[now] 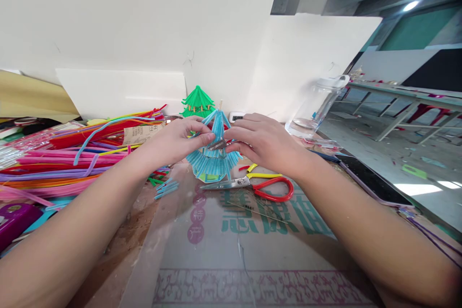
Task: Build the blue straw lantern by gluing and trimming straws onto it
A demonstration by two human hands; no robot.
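Observation:
A blue tiered pagoda model made of fuzzy pipe cleaners stands in front of me, with a pale stick at its peak. My left hand pinches its upper tier from the left. From the right, the fingers of my right hand close on the same tier. Something small and dark shows between my fingertips; I cannot make out what it is. Just in front of the model lie scissors with red handles. Short cut blue pipe cleaner pieces rest to the left. Behind stands a green pagoda model, partly hidden.
Bundles of coloured pipe cleaners cover the left side. A yellow-handled tool lies by the scissors. To the right stand a clear water bottle and a phone. A white wall board rises behind.

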